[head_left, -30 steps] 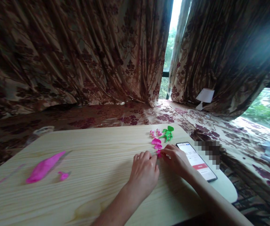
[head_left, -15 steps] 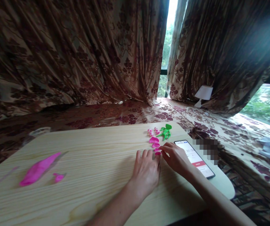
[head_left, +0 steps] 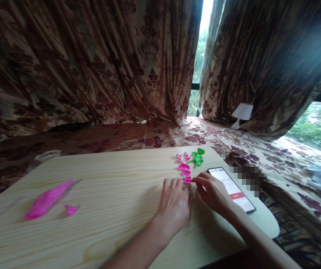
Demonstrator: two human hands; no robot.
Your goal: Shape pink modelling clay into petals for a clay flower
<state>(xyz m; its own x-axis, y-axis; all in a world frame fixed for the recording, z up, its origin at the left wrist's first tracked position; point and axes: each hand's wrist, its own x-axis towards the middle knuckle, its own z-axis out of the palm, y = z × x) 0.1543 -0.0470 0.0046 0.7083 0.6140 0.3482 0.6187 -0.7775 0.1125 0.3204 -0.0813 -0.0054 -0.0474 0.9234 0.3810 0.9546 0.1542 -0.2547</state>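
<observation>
Side by side near the table's right part, my two hands meet around a small pink petal-like piece [head_left: 187,180]. My left hand [head_left: 174,201] rests palm down, fingers apart and pointing forward, its index side beside that piece. From the right, my right hand [head_left: 212,188] reaches in with the index finger extended, its tip at the piece's edge and the thumb apart below. Beyond lie another pink petal-like piece [head_left: 185,173] and a larger one [head_left: 183,167]. Farther back are small pink-and-white pieces [head_left: 179,157] and green leaf-like pieces [head_left: 198,158].
A phone [head_left: 226,183] lies lit beside my right hand. At the left of the wooden table [head_left: 107,201] are a long pink sheet [head_left: 48,200], a small pink scrap [head_left: 71,210] and a thin pink strip [head_left: 7,208]. A white lamp [head_left: 241,112] stands beyond.
The nearest pink pieces, apart before, now sit together as one cluster between my hands. My right fingertips have drawn back slightly to the right; my left hand has hardly moved.
</observation>
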